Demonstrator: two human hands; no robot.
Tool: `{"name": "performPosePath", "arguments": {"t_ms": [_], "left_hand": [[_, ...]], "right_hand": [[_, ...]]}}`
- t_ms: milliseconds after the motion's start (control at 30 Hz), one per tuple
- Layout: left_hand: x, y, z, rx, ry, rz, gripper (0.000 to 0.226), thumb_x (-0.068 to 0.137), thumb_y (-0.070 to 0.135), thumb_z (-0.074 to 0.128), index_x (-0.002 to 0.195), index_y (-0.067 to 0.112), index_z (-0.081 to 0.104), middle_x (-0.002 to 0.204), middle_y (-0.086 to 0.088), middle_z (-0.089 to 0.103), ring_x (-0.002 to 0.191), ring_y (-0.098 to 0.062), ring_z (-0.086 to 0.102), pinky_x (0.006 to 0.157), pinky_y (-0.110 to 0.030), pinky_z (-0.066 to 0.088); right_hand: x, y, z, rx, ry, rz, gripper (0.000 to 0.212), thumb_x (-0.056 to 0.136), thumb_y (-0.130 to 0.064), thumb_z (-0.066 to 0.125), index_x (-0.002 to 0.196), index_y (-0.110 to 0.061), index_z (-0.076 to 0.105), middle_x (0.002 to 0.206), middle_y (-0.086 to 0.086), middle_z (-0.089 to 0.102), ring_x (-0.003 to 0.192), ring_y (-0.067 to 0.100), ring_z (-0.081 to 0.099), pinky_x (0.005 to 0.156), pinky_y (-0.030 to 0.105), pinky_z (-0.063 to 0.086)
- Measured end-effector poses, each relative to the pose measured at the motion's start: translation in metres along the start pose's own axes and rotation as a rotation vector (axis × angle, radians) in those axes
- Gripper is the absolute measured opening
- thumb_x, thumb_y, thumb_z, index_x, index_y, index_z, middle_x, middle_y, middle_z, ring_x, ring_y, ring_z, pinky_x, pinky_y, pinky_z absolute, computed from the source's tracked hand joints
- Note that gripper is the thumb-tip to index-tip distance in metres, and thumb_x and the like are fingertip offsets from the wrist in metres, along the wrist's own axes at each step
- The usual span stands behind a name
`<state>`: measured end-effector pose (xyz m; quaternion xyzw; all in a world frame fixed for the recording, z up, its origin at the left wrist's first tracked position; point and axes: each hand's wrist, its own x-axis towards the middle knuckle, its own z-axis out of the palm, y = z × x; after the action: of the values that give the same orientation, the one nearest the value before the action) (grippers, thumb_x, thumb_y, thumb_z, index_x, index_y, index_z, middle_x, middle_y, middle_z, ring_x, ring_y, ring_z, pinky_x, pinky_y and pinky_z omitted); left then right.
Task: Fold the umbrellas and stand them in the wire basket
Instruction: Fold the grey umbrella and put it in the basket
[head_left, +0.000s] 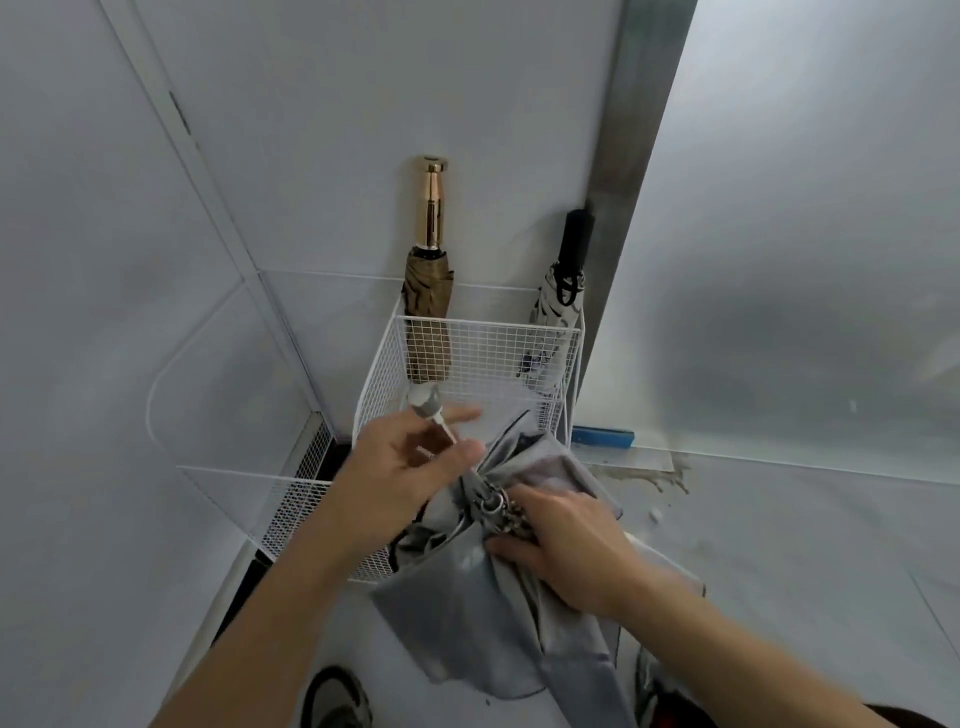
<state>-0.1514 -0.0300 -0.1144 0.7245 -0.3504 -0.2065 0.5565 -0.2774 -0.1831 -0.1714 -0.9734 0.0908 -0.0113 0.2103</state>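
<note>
A grey umbrella (467, 597) hangs loose and half collapsed in front of the white wire basket (519, 364). My left hand (400, 467) holds its thin metal shaft just below the grey handle (425, 399), which points up toward the basket. My right hand (566, 545) grips the gathered cloth and ribs near the runner. Two folded umbrellas stand in the basket against the wall: a tan one with a gold handle (428, 291) at the back left and a pale patterned one with a black handle (561, 291) at the back right.
The basket stands on a white floor in a corner, with a metal door frame (623, 156) to its right. A second wire rack (291, 499) lies at the left. A blue strip (602, 435) lies by the threshold. My shoes (337, 701) show at the bottom.
</note>
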Motion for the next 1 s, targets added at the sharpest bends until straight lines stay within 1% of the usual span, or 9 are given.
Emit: {"name": "performPosePath", "arguments": {"t_ms": [133,233,300,400,500,600,700,833,1000], "left_hand": [[-0.001,-0.008,0.010,0.099,0.085,0.033,0.022,0.084,0.034,0.064,0.083,0.015,0.073,0.063,-0.005,0.070,0.053,-0.012,0.066,0.055,-0.018,0.051],[-0.003,-0.014,0.004,0.132,0.257,0.106,0.025,0.083,0.033,0.066,0.080,0.009,0.072,0.059,-0.005,0.067,0.050,-0.011,0.066,0.054,-0.025,0.055],[-0.002,-0.019,0.000,0.186,0.340,0.183,0.031,0.083,0.034,0.068,0.079,0.003,0.072,0.058,-0.002,0.067,0.051,-0.008,0.066,0.055,-0.033,0.058],[0.002,-0.025,-0.005,0.306,0.398,0.262,0.042,0.086,0.045,0.070,0.076,0.004,0.072,0.062,0.002,0.066,0.053,-0.007,0.066,0.054,-0.037,0.057],[0.004,-0.026,-0.009,0.346,0.435,0.281,0.042,0.085,0.046,0.067,0.076,0.005,0.071,0.061,0.005,0.066,0.053,-0.006,0.065,0.055,-0.036,0.056],[0.003,-0.024,-0.011,0.313,0.455,0.281,0.037,0.088,0.041,0.065,0.076,0.006,0.071,0.061,0.008,0.065,0.053,-0.003,0.065,0.055,-0.032,0.056],[0.001,-0.024,-0.011,0.312,0.440,0.289,0.036,0.086,0.037,0.065,0.076,0.004,0.071,0.060,0.005,0.065,0.051,-0.004,0.065,0.053,-0.031,0.054],[0.002,-0.023,-0.006,0.330,0.390,0.303,0.045,0.087,0.048,0.065,0.076,0.004,0.071,0.060,0.003,0.064,0.051,-0.009,0.063,0.052,-0.037,0.055],[-0.005,-0.007,0.004,0.203,0.365,0.359,0.032,0.087,0.033,0.072,0.076,0.003,0.072,0.059,0.005,0.065,0.049,-0.004,0.065,0.050,-0.022,0.054]], "right_hand": [[0.002,-0.004,-0.003,0.205,-0.037,0.066,0.052,0.083,-0.055,0.066,0.131,-0.042,0.049,0.128,-0.015,0.061,0.112,0.011,0.058,0.096,0.034,0.049],[0.005,0.006,-0.017,0.196,0.118,0.233,0.063,0.083,-0.043,0.074,0.138,-0.039,0.045,0.132,-0.014,0.056,0.117,0.012,0.055,0.102,0.036,0.046],[0.005,0.010,-0.022,0.159,0.388,0.258,0.046,0.085,-0.030,0.074,0.128,-0.029,0.059,0.123,-0.009,0.061,0.112,0.015,0.059,0.093,0.029,0.047],[0.003,0.000,-0.020,0.334,0.658,-0.012,0.014,0.089,-0.022,0.067,0.101,-0.018,0.074,0.100,-0.010,0.071,0.093,0.004,0.065,0.081,0.022,0.051],[0.004,-0.013,-0.009,0.409,0.332,-0.111,0.026,0.098,-0.037,0.052,0.111,-0.026,0.072,0.109,-0.015,0.071,0.099,0.001,0.065,0.082,0.020,0.051],[0.007,-0.005,-0.002,0.032,-0.063,0.113,0.032,0.099,-0.048,0.044,0.106,-0.029,0.069,0.099,-0.009,0.072,0.094,0.017,0.065,0.078,0.035,0.052],[0.006,-0.007,-0.004,-0.259,-0.118,0.257,0.031,0.096,-0.047,0.046,0.105,-0.025,0.067,0.101,0.001,0.070,0.096,0.027,0.064,0.076,0.035,0.051],[0.007,-0.022,-0.002,0.191,0.182,0.122,0.035,0.095,-0.034,0.056,0.129,-0.029,0.061,0.114,-0.006,0.071,0.104,0.015,0.064,0.090,0.031,0.050],[0.020,-0.012,0.023,0.349,-0.308,0.277,0.071,0.085,-0.038,0.072,0.146,-0.025,0.039,0.140,-0.001,0.055,0.127,0.018,0.052,0.106,0.027,0.040]]}}
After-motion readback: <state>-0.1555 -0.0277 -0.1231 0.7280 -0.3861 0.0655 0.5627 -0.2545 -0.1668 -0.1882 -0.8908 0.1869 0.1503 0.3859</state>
